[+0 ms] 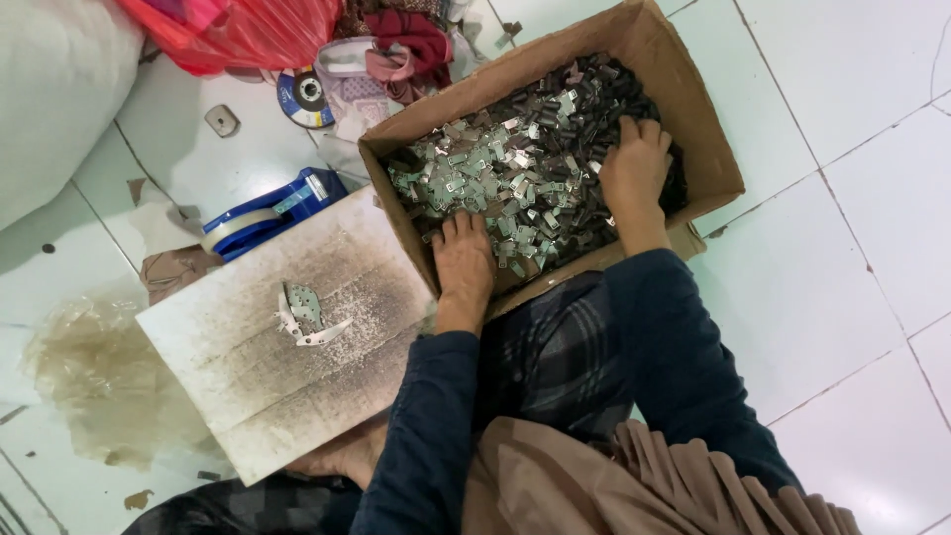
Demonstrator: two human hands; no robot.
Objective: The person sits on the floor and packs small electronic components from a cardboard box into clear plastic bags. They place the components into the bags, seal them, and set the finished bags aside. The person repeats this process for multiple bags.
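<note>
Both hands are inside a cardboard box that sits on the tiled floor directly ahead of the person's knees, so what they handle lies right under the fingers rather than off to either side. The box runs on a slant, its long axis going from the near-left corner beside the left hand up to the far-right corner beyond the right hand. It is filled with a heap of small metal pieces: bright silvery ones make up the left and middle of the heap, darker ones lie along the far and right side. The left hand rests at the near wall, palm down, fingers spread loosely on the silvery pieces and gripping nothing that can be seen. The right hand is deeper in, fingers curled down into the dark pieces; whether it has closed on any of them cannot be told. The right hand is nearer the dark pieces, the left nearer the bright ones. Just to the left of the left hand, touching the box wall, lies a sooty white board with a few loose metal parts on it. Further left of that, a blue tape dispenser lies on the floor.
</note>
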